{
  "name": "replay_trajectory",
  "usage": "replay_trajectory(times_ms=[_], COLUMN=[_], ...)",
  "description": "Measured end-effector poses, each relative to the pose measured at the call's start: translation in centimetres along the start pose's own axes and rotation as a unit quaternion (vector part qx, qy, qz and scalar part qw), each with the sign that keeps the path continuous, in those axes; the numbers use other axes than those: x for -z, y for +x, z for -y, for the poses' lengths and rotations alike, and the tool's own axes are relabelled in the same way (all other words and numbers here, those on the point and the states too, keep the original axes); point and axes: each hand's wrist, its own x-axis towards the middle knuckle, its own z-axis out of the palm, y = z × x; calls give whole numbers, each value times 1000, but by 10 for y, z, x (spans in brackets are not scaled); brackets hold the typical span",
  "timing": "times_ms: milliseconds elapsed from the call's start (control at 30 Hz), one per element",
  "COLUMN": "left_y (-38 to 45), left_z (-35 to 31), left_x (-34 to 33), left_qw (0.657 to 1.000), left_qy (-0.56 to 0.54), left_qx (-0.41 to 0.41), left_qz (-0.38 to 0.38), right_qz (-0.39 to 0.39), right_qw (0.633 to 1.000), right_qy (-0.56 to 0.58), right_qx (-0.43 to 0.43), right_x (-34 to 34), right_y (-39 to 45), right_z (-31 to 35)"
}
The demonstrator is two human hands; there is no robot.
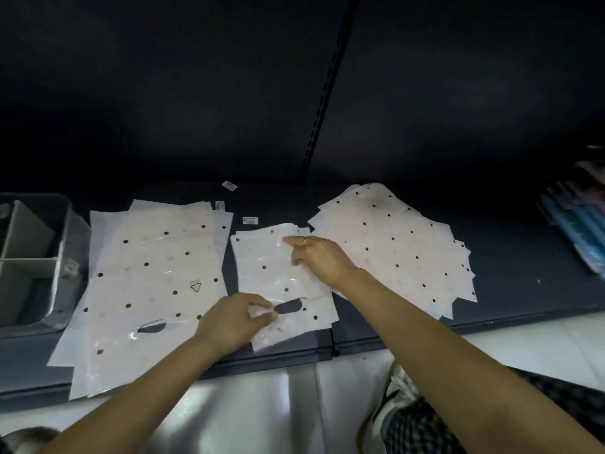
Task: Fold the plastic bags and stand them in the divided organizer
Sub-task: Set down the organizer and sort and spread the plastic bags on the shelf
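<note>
plastic bags, white with dark dots, in three lots on the dark shelf in front of you.

lot one: left stack, large bags lying flat and loosely fanned, the top one showing a die-cut handle slot near its lower edge and a small triangle mark. its near edge overhangs the front of the shelf.

lot two: middle bag, smaller in outline, lying flat between the two stacks, its handle slot near your left hand. whether it is one bag or several layered, you cannot tell.

lot three: right stack, bags fanned at an angle, well to the right of the middle bag.

left hand: fingers curled, thumb and fingertips pinching the near edge of the middle bag just beside the handle slot.

right hand: reaches across the middle bag toward its far end; index finger extended and lying on the plastic, the other fingers bent under. a ring shows on one finger. whether it grips the plastic or only presses it, you cannot tell.

divided organizer: translucent bin at the far left of the shelf, just beside the left stack, with pale dividers making compartments; no bag is visible standing in the part you can see.

other items: small white labels on the shelf behind the bags; blue packaged goods at the far right edge; a checked trouser leg and a shoe on the pale floor below.
</note>
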Motion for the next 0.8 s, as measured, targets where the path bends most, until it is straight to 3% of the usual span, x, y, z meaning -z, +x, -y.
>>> replay_trajectory(times_ms=[33, 100, 133, 200, 267, 333, 433, 533, 633, 733, 800], left_y=[2, 7, 10, 13, 14, 13, 15, 20, 22, 16, 12], left_z=[3, 10, 16, 27, 37, 43, 45, 41, 30, 9, -10], left_x=[2, 6, 5, 1, -5, -10, -11, -7, -4, -5, -10], left_qw=[994, 968, 959, 943, 929, 922, 912, 923, 940, 974, 984], left_qy=[83, 189, 230, 307, 349, 367, 391, 366, 316, 131, -22], left_qx=[-22, -81, -105, -126, -114, -110, -109, -106, -126, -182, -175], left_qz=[-70, -147, -126, -30, 36, 51, 64, 53, 14, -30, -14], right_qz=[5, -65, -120, -186, -169, -112, -147, -239, -288, -337, -334], right_qw=[1000, 994, 980, 963, 949, 937, 927, 903, 898, 913, 929], right_qy=[21, -85, -153, -188, -190, -181, -219, -283, -261, -138, -10], right_qx=[-6, 21, 29, -52, -189, -276, -268, -218, -208, -182, -156], right_x=[-2, -3, -3, 1, 6, 13, 16, 19, 23, 22, 18], right_y=[1, -1, -4, -13, -26, -44, -61, -62, -61, -51, -41], right_z=[-5, -18, -28, -53, -85, -114, -136, -133, -118, -80, -42])
